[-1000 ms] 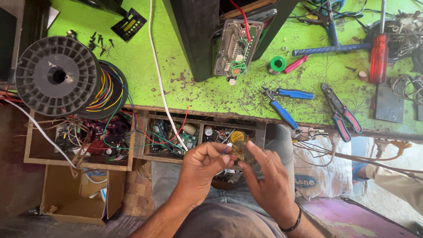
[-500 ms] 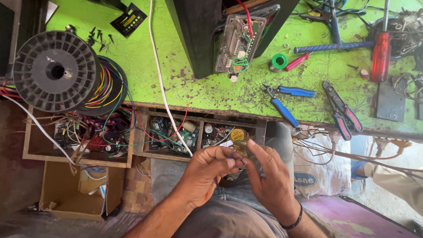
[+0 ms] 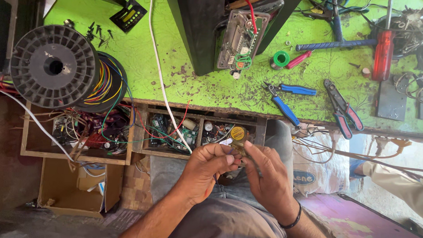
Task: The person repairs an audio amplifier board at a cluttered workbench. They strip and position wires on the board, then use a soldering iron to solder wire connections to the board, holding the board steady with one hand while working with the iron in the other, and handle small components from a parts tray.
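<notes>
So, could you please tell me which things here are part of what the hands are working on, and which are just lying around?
In hand:
- left hand and right hand, pinching a small brownish part between them

Lying about:
- blue-handled pliers
- red-handled cutters
- red screwdriver
- wire spool
- green solder reel
- open circuit unit

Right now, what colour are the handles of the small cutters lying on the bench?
Blue: the cutters lie on the green bench, clearest in the head view.

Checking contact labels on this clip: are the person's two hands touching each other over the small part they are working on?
Touching. In the head view the left hand and right hand meet at the fingertips around a small brownish part, with no gap visible between them.
</notes>
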